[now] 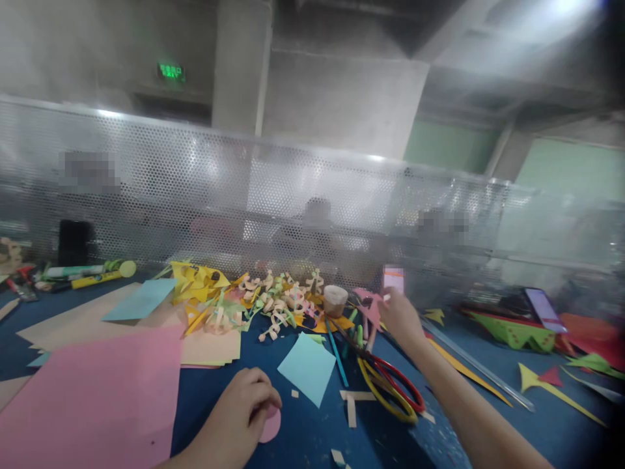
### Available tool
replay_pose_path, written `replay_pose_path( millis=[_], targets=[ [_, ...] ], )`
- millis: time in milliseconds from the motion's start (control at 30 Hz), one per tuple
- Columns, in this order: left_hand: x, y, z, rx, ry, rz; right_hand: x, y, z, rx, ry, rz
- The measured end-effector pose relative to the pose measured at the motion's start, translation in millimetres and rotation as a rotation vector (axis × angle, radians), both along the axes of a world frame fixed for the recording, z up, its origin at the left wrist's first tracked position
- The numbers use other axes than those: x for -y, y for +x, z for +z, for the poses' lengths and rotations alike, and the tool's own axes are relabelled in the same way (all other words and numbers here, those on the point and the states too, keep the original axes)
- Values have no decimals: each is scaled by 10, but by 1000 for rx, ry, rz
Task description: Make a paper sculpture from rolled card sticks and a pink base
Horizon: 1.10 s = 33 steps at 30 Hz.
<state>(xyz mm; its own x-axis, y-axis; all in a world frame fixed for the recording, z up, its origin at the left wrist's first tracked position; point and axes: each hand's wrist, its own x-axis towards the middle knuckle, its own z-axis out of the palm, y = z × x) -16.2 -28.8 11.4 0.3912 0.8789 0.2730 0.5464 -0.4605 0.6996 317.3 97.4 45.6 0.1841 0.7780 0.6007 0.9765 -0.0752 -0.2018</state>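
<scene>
Hands (pixel 249 400) (pixel 400 318) well apart, blue paper (pixel 307 368) between

Bare hands (pixel 249 400) & forearms (pixel 463 384), L+R

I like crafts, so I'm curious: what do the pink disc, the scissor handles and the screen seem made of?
Pink disc: probably paper or thin card; it looks flat, thin and matte.
Scissor handles: likely plastic or plastic-coated, judging by the smooth, bright red and yellow loops.
Screen: apparently metal; silvery, perforated, with bright glints.
</scene>
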Motion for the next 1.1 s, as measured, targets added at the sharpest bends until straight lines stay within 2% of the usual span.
replay_pose_path(
  millis=[100,200,367,600,700,867,1100],
  targets=[
    [-5,-5,-20,-4,5,-8,-4,-83,-145,51,-94,38],
    [7,-3,-9,-13,38,-3,26,-194,-171,116,-85,88],
    [25,11,30,-16,63,25,42,-374,-48,188,-102,235],
    [47,12,32,-2,63,30,224,-717,105,208,-124,274],
    [43,11,20,7,59,27,280,-821,148,216,-159,246],
    [25,6,6,9,78,21,210,-772,108,235,-270,160],
    [41,1,13,-26,72,6,37,-576,-122,262,-459,229]
  ],
)
